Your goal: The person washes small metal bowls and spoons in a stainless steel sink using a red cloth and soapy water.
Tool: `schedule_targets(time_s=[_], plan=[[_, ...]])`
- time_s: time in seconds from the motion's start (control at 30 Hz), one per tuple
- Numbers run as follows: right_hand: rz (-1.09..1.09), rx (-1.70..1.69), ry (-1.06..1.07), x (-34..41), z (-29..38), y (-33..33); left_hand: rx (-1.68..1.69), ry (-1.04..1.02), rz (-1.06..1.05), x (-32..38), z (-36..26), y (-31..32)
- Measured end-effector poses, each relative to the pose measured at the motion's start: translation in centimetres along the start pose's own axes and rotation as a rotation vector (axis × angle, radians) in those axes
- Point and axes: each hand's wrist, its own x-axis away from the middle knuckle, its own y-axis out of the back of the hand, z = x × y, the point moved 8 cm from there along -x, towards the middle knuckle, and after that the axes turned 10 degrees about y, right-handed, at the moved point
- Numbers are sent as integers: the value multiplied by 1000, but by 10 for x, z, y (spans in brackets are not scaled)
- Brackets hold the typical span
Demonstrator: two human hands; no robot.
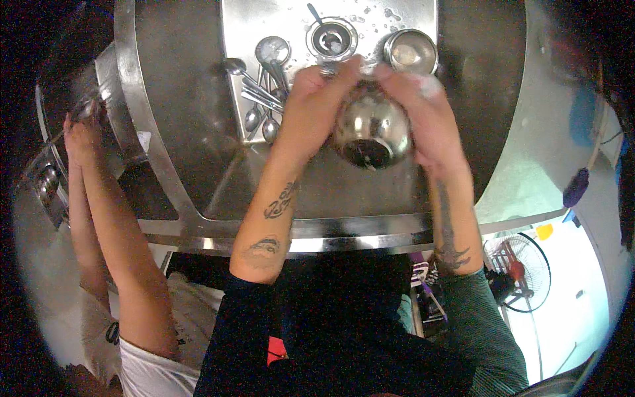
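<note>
In the head view, my left hand (315, 104) and my right hand (421, 106) grip a round, shiny metal pot (374, 121) from both sides, above a metal sink. Its dark opening is turned towards me. My thumbs and fingertips meet near its far end and are blurred. Just beyond my hands stands a small metal container (331, 38) with a thin handle sticking out. A round metal bowl (411, 51) is beside my right fingers. Left of my left hand, several metal spoons (263, 97) and a ladle (273, 49) lie on a wet metal tray (297, 10).
At the left, another person's hands (82, 131) are over a neighbouring basin near more metalware (48, 181). The sink's rounded front rim (357, 233) runs between me and the pot. A standing fan (518, 273) is at the lower right, and a purple brush-like thing (576, 187) hangs at the right.
</note>
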Motion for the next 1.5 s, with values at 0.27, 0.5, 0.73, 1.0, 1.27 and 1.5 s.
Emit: schedule_targets(time_s=[0.27,0.5,0.73,1.0,1.27,1.5], plan=[[41,-81,-125,2,-11,-7,-70,148,36,-8,22,1],[-208,-489,-141,3,-22,-6,627,254,-165,-4,25,-3],[-277,-519,-65,-5,-36,-3,510,248,-103,-13,39,2],[-57,-251,29,-9,-17,-14,284,231,-202,-11,24,19],[78,-161,-116,-6,-29,-2,-240,193,-80,-3,26,2],[-93,-675,114,-6,-9,-5,658,56,-59,8,20,-7]])
